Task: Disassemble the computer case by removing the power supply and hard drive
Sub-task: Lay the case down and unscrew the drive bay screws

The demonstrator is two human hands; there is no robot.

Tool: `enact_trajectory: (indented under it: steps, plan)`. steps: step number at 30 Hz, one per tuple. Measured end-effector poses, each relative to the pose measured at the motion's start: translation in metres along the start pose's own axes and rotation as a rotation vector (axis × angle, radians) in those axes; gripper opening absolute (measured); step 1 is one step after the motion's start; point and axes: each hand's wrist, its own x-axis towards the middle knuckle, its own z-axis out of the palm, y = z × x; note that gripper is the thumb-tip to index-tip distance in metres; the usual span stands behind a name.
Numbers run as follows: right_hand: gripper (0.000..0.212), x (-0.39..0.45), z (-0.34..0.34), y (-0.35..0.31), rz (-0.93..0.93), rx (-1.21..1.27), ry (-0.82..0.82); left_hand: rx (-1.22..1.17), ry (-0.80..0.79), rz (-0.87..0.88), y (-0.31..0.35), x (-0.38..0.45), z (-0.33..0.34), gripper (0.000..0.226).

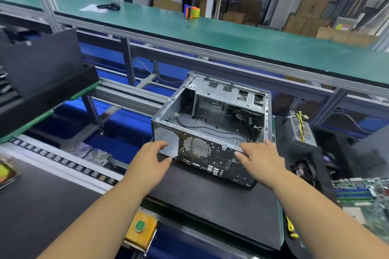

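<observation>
Open grey sheet-metal computer case [210, 120], rigid, sharp-edged, probably light; hold by rear rim. Left hand [150, 159] and right hand [260, 161] fingers relaxed, touching rear panel, gripping nothing.

Just the one head-worn wide-angle cam here, looking forward and down from close above the computer case [210, 124], which sits mid-frame, with the green table [210, 33] running across behind it and both forearms reaching in from below.

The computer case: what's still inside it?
The case looks mostly gutted: bare metal floor, a few loose black cables, and an empty-looking drive cage at the far end. Whatever sits behind the cage or beneath the near rim is hidden.
</observation>
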Motion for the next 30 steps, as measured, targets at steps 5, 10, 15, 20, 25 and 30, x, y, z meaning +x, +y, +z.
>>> enact_trajectory:
  steps: [5, 10, 15, 20, 25, 30]
  plan:
    - [0.017, -0.011, -0.014, 0.027, -0.092, 0.299, 0.163, 0.022, 0.036, 0.002, 0.023, -0.009, 0.008, 0.047]
    - [0.022, -0.023, -0.012, 0.051, -0.163, 0.273, 0.146, 0.04, 0.053, 0.05, 0.068, -0.024, 0.021, 0.048]
    - [0.038, -0.031, -0.004, 0.058, -0.143, 0.326, 0.103, 0.121, -0.007, 0.042, 0.11, -0.027, 0.045, 0.062]
    - [0.058, -0.039, 0.0, 0.052, -0.116, 0.39, 0.031, 0.333, -0.144, 0.066, 0.135, -0.015, 0.07, 0.064]
    - [0.066, -0.044, -0.002, 0.046, -0.099, 0.421, 0.01, 0.527, -0.198, 0.106, 0.13, -0.011, 0.082, 0.066]
    - [0.066, -0.042, -0.002, 0.039, -0.063, 0.419, 0.016, 0.664, -0.217, 0.18, 0.122, -0.007, 0.077, 0.082]
